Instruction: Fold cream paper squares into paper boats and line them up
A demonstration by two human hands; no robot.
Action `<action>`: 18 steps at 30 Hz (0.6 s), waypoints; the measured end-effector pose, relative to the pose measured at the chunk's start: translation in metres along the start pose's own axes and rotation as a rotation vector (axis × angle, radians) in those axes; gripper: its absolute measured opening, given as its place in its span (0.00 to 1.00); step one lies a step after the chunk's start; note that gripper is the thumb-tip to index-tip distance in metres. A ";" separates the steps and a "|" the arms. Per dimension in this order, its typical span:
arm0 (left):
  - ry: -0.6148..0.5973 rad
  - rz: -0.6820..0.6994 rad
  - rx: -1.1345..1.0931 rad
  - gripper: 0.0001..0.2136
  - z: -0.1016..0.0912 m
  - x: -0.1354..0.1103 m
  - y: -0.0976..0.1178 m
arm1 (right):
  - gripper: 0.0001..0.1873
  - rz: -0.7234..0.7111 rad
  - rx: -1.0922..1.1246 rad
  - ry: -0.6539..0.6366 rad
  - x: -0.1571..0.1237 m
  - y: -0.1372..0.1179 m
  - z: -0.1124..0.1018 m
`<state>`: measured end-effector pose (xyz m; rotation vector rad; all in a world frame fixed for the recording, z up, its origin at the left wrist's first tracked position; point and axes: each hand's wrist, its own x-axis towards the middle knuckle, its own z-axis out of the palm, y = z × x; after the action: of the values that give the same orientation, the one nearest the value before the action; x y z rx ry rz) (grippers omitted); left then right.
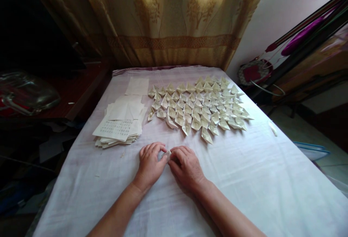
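Note:
Between my two hands is a small folded piece of paper (168,154), mostly covered by the fingers. My left hand (152,161) is closed on its left side, thumb and forefinger curled around it. From the right, my right hand (186,164) pinches the same paper with thumb and fingertips. Beyond the hands stand rows of folded paper boats (192,111), pale cream and set close together. To the left lies an untidy stack of paper sheets (111,130), the upper ones partly bearing handwriting. A single square sheet (137,86) lies behind the stack.
A white cloth (239,179) covers the table. Behind it hangs a gold patterned curtain (174,19). At left is a dark red cabinet (81,95) with a clear plastic-looking object (35,92). A small bag (255,72) hangs at the right.

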<state>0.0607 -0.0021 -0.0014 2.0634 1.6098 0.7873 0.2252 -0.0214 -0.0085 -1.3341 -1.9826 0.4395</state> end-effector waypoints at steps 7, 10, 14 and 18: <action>-0.016 -0.140 -0.464 0.07 -0.012 0.020 -0.006 | 0.04 0.320 0.271 -0.025 0.033 -0.006 0.007; 0.011 -0.086 -0.529 0.09 -0.016 0.041 -0.016 | 0.05 0.344 0.343 0.041 0.057 -0.005 0.016; 0.069 -0.083 -0.533 0.12 -0.014 0.057 -0.031 | 0.03 0.363 0.426 0.043 0.075 0.001 0.027; 0.073 -0.092 -0.533 0.10 -0.012 0.056 -0.036 | 0.08 0.277 0.552 0.001 0.076 0.008 0.029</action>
<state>0.0363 0.0606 -0.0051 1.5875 1.3314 1.1245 0.1930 0.0534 -0.0064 -1.2367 -1.5147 1.0309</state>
